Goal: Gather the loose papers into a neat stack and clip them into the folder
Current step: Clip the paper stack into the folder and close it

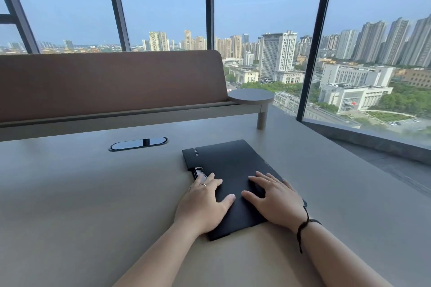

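Now closed black folder (235, 170) on desk (93, 193), contents hidden, left hand (205, 202) and right hand (275, 200) spread flat on cover

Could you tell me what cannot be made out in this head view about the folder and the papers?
- Papers: none visible; the closed black folder would hide any inside.
- Clip: only a dark part shows at the folder's left edge; the left hand covers the rest, so whether it is clamped is unclear.
- Folder's near right part: covered by the right hand.
- Desk: cut off by the left and bottom edges.
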`<state>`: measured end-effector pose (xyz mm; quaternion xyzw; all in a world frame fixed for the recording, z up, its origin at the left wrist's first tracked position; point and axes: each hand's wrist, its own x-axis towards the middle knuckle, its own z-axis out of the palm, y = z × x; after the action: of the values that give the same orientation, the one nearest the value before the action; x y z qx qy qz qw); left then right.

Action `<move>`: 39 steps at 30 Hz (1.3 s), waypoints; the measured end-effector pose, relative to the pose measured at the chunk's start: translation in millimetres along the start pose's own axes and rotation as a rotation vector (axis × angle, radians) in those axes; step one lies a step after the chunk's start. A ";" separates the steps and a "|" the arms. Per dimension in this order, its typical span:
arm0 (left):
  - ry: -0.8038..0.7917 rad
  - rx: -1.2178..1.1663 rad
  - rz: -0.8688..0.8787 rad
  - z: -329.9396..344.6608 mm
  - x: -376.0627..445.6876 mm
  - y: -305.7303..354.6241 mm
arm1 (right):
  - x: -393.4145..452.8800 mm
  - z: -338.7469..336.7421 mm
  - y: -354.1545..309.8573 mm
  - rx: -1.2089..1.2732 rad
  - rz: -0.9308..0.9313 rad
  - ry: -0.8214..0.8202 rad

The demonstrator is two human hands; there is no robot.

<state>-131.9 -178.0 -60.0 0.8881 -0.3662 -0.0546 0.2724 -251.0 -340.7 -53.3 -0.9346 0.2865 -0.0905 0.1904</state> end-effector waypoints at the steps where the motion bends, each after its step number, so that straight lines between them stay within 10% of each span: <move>1: -0.008 0.000 0.009 5.8 7.0 8.0 | 4.8 -3.3 9.9 -0.010 0.024 0.015; 39: -0.035 -0.034 0.126 109.7 163.9 140.9 | 125.0 -72.1 178.1 -0.053 0.318 0.190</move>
<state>-133.0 -420.4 -62.1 0.8573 -0.4252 -0.0590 0.2841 -257.9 -569.8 -52.7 -0.8696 0.4494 -0.1395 0.1495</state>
